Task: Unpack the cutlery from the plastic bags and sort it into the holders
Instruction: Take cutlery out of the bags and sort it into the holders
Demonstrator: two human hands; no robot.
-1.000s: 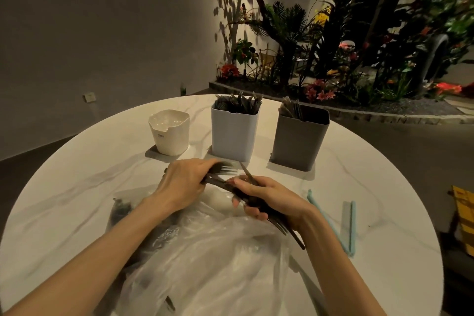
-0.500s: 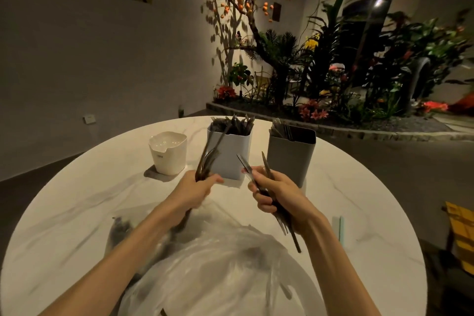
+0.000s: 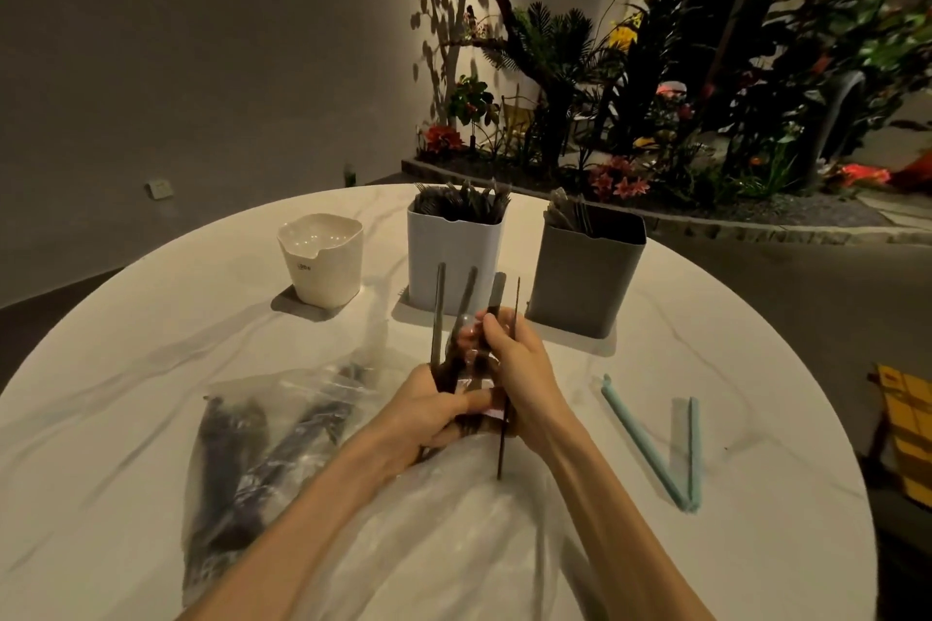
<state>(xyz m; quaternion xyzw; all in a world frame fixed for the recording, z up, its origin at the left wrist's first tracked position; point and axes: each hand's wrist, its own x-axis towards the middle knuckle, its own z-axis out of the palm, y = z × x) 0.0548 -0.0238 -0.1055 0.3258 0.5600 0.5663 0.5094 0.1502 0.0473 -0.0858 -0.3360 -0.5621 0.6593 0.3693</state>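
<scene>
Both hands meet at the middle of the round table, holding a bunch of dark cutlery [image 3: 466, 303] upright with handles pointing up. My left hand [image 3: 428, 414] grips the bunch from below. My right hand [image 3: 519, 368] grips it from the right, with one thin piece sticking out under the wrist. Behind them stand three holders: a small cream holder [image 3: 323, 262] that looks empty, a white holder [image 3: 454, 257] full of dark cutlery, and a grey holder [image 3: 585, 277] with a few pieces. A clear plastic bag [image 3: 262, 449] with more dark cutlery lies to the left.
Crumpled clear plastic [image 3: 444, 545] covers the table in front of me under my forearms. Two teal bag clips [image 3: 671, 449] lie in a V to the right. The marble table [image 3: 151, 358] ends in a curved edge; a planted bed lies beyond, a yellow object at right.
My hands, held apart with separate bunches half a second ago, have come together into one upright bunch. The view has tilted down slightly.
</scene>
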